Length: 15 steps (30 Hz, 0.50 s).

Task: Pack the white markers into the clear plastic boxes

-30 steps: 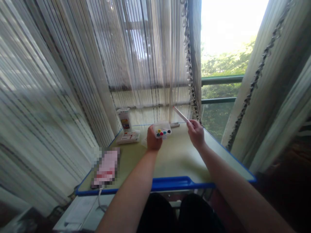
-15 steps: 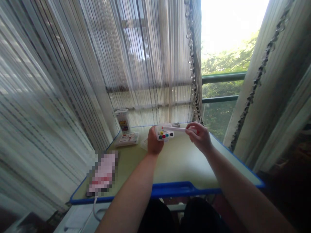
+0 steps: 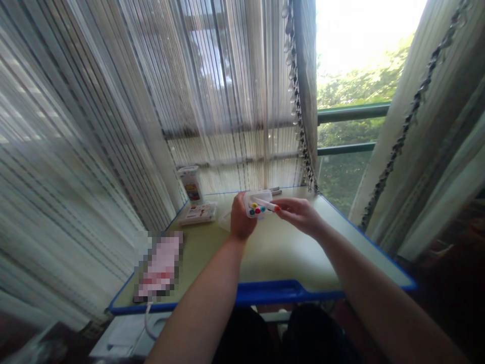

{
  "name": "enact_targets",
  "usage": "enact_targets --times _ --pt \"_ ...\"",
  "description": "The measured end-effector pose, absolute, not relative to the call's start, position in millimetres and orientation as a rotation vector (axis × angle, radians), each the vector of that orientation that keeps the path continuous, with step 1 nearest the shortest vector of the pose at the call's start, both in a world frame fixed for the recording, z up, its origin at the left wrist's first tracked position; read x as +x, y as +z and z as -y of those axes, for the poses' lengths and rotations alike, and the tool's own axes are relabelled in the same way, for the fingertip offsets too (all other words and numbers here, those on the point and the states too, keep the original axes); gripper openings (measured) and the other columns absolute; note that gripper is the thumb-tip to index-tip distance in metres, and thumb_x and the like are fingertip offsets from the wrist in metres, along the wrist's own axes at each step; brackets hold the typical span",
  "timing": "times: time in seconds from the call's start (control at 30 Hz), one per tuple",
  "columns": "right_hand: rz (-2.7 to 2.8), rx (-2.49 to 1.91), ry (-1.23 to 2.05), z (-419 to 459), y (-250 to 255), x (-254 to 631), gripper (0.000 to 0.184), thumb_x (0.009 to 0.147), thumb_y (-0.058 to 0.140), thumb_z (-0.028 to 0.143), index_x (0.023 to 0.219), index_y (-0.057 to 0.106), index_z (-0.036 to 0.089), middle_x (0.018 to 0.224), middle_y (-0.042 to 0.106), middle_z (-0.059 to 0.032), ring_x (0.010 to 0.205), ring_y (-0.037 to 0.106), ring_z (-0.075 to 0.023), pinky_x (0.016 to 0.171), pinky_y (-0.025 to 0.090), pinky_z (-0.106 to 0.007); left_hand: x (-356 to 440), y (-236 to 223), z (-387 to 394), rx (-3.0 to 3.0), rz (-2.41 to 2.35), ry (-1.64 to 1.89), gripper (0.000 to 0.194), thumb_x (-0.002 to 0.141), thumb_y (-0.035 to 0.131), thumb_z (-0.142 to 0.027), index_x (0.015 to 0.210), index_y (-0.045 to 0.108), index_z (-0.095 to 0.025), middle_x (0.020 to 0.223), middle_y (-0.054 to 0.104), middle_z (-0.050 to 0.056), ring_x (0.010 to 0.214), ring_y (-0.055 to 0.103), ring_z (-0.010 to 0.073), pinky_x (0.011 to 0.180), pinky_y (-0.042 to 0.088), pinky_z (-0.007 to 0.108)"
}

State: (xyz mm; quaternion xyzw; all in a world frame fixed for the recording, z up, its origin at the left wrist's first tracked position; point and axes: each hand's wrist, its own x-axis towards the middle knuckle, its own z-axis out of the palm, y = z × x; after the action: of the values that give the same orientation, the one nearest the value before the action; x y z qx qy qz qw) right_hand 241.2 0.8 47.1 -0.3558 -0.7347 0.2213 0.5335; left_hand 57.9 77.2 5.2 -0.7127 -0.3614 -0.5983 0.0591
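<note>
My left hand (image 3: 242,218) is closed round a clear plastic marker box (image 3: 261,195), held tilted above the desk. Coloured ends of several markers (image 3: 257,210) show inside it: yellow, green, red and blue. In my right hand (image 3: 297,212) is a white marker (image 3: 268,203) with an orange end, pinched in the fingers. Its far end lies within the box's opening, while the orange end sticks out beside my fingertips.
The pale desk (image 3: 295,253) has a blue edge. At the back left stand an upright box (image 3: 191,184) and a flat white box (image 3: 199,212). A blurred pink object (image 3: 162,265) with a cable lies at the left. Pens (image 3: 273,191) rest along the back edge, near the curtain (image 3: 242,101).
My right hand has moved left toward the box, sliding the marker further into it. The orange end now shows at my fingertips. My left hand stays on the box.
</note>
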Motion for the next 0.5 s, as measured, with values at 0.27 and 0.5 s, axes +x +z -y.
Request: enact_targets --times 0.27,0.5 --pt "1.758 -0.835 0.442 -4.3 44.6 235.4 0.029 0.076 0.062 0.033 0.100 0.069 0.017 0.075 0.069 -0.0046 0.055 0.057 -0.0094 0.052 0.048 -0.023 60.0 7.6 -77.3 -2.151 1.050 -1.804 0.045 0.075 0.060 -0.029 0.114 0.043 -0.015 0.107 0.057 0.015 0.100 0.058 0.0263 0.087 0.049 0.044" --pt "1.745 -0.841 0.395 -3.5 44.9 233.3 0.028 0.076 0.063 0.032 0.098 0.068 0.017 0.069 0.066 -0.0019 0.050 0.051 -0.0072 0.049 0.045 -0.021 60.5 7.7 -76.2 -2.154 1.052 -1.813 0.047 0.073 0.062 -0.026 0.115 0.043 -0.016 0.107 0.057 0.015 0.100 0.057 0.0263 0.088 0.048 0.044"
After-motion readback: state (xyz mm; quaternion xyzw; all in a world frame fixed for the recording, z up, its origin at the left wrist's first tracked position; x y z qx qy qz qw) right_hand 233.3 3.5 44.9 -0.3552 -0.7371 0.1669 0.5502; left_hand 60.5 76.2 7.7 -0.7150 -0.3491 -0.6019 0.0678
